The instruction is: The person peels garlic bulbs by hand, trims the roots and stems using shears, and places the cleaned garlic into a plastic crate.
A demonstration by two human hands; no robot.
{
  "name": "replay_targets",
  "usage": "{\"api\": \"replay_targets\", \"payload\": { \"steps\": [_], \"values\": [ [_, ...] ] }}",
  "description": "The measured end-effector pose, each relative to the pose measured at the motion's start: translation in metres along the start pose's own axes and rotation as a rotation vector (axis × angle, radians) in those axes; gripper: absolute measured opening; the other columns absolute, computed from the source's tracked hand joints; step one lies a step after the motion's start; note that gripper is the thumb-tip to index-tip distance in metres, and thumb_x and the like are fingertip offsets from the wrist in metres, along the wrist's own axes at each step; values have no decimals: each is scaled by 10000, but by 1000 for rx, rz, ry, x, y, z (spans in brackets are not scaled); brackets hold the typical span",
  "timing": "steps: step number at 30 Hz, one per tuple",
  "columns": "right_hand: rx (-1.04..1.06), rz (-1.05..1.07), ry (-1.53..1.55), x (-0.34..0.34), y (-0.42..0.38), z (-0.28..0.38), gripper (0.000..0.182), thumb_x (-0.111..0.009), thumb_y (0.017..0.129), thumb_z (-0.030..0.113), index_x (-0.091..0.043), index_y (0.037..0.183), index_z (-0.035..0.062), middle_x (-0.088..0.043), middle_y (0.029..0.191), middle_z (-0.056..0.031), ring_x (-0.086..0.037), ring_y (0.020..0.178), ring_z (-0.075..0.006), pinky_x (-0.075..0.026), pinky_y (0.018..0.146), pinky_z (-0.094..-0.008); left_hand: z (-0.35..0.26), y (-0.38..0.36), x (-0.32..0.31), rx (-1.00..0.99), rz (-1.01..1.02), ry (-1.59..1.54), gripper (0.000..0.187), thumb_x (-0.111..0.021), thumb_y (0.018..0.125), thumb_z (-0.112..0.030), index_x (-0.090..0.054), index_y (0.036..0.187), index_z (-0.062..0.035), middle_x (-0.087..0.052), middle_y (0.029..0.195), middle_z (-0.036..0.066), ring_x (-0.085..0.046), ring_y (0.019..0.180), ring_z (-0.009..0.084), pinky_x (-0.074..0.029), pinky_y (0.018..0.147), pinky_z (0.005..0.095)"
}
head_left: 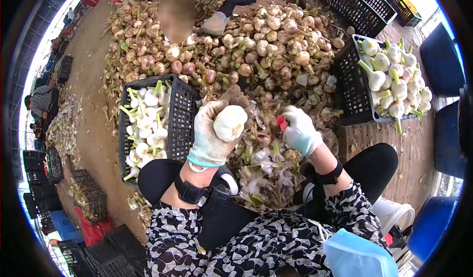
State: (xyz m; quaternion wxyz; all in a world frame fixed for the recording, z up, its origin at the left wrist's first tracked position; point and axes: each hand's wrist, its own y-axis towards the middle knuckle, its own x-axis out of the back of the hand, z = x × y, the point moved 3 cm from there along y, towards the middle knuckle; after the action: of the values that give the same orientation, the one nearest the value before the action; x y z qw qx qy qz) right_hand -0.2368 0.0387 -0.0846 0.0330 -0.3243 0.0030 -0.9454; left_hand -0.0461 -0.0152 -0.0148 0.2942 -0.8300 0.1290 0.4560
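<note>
A clean white garlic bulb (230,123) rests in my gloved left hand (211,136), whose fingers are wrapped round it, root end toward the camera. Just to the right, above the peelings, my gloved right hand (299,130) is closed on a small red object (281,122); most of that object is hidden in the fingers, so its kind is unclear. The two hands are apart. Loose skins and cut stalks (268,171) lie below and between them. Beyond the hands spreads a large heap of unpeeled garlic (266,45).
Black crates of white garlic stand at the left (182,117) and right (352,87). An empty black crate (352,6) is at the top right. Blue barrels (446,144) line the right side. Another person's shoe (216,23) is at the heap. A blue mask (362,255) hangs at the lower right.
</note>
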Motion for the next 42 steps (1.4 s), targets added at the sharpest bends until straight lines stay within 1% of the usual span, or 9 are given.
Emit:
{"api": "replay_targets", "payload": {
  "steps": [5, 12, 17, 22, 28, 33, 35, 36, 42],
  "values": [
    [546, -253, 256, 22, 11, 85, 539, -639, 742, 76, -471, 1248, 0, -555, 1077, -194, -572, 951, -303, -457, 846, -375, 10, -4, -6, 18, -60, 244, 328, -387, 928, -157, -527, 1193, -23, -601, 1095, 132, -624, 960, 231, -558, 766, 380],
    [-260, -306, 145, 126, 4, 77, 200, -586, 842, 211, -651, 815, 24, -628, 654, -137, -609, 595, -303, -505, 613, -361, 9, 3, -19, -393, 78, 712, 561, -427, 948, -379, -417, 1332, 29, -444, 1368, 138, -332, 1295, 226, -185, 1094, 386],
    [-170, -1009, -382, 293, -32, 7, 236, -582, 799, 80, -612, 1026, 22, -673, 857, -107, -631, 742, -168, -505, 661, -296, -5, 10, 27, -38, 82, 332, 371, -436, 953, -213, -515, 1217, 35, -559, 1198, 119, -512, 1117, 211, -416, 946, 346],
    [-392, -1249, 463, 428, -87, -127, 265, -526, 860, 101, -569, 1119, 69, -632, 934, -75, -622, 715, -181, -523, 523, -298, 2, 7, 11, -272, -7, 599, 368, -442, 941, -200, -526, 1207, 40, -568, 1170, 113, -514, 1098, 195, -380, 970, 323],
    [-1000, -917, -391, 447, -126, -209, 320, -528, 863, 287, -604, 1067, 52, -645, 902, -138, -625, 826, -229, -492, 728, -382, 12, 11, 2, -180, -64, 605, 362, -443, 939, -228, -543, 1193, 11, -590, 1100, 90, -558, 998, 181, -443, 872, 313],
    [-790, -1273, 258, 456, -159, -322, 347, -534, 853, 320, -611, 1063, 56, -649, 967, -121, -601, 924, -282, -463, 817, -374, 13, 10, 4, -122, -22, 591, 360, -437, 936, -222, -544, 1193, 5, -590, 1104, 82, -564, 996, 176, -447, 878, 310],
    [-964, -587, -508, 451, -168, -301, 318, -562, 843, 312, -611, 1039, 67, -654, 921, -91, -608, 898, -286, -468, 780, -361, 14, 13, 7, -133, -6, 595, 368, -436, 935, -220, -537, 1197, 18, -581, 1129, 84, -551, 1036, 181, -435, 902, 311],
    [-764, -1019, 367, 441, -185, -304, 226, -447, 890, 221, -613, 985, 101, -639, 866, -31, -591, 791, -218, -469, 702, -355, 13, 16, 11, -154, -16, 617, 362, -460, 935, -241, -537, 1193, 1, -591, 1077, 74, -565, 965, 182, -457, 838, 317],
    [-614, -1210, 461, 409, -184, -250, 350, -440, 909, 351, -606, 1035, 70, -634, 958, -69, -584, 825, -226, -469, 738, -359, 16, 12, -1, -190, -29, 675, 355, -462, 944, -229, -530, 1205, 2, -590, 1102, 83, -566, 985, 171, -456, 863, 326]
  ]
}}
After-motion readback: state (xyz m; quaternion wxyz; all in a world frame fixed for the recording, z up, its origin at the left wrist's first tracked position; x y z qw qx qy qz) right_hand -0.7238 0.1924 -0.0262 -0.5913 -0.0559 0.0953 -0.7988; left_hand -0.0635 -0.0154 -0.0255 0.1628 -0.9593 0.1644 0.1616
